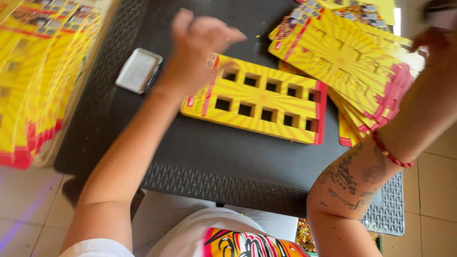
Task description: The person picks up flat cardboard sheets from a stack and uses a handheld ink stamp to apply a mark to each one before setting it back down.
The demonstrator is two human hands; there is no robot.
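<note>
Left hand (195, 47) (grip loosely spread) over yellow card (259, 97) on black table (214, 152).

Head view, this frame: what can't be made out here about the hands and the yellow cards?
- Left hand: motion-blurred; its grip on the yellow punched card is unclear, and it hides that card's left corner.
- Right hand: blurred and cut off by the right edge, so any hold on the card stack can't be judged.
- Left card pile: cut off by the left and top edges, print blurred.
- White flat object: too blurred to identify.
</note>
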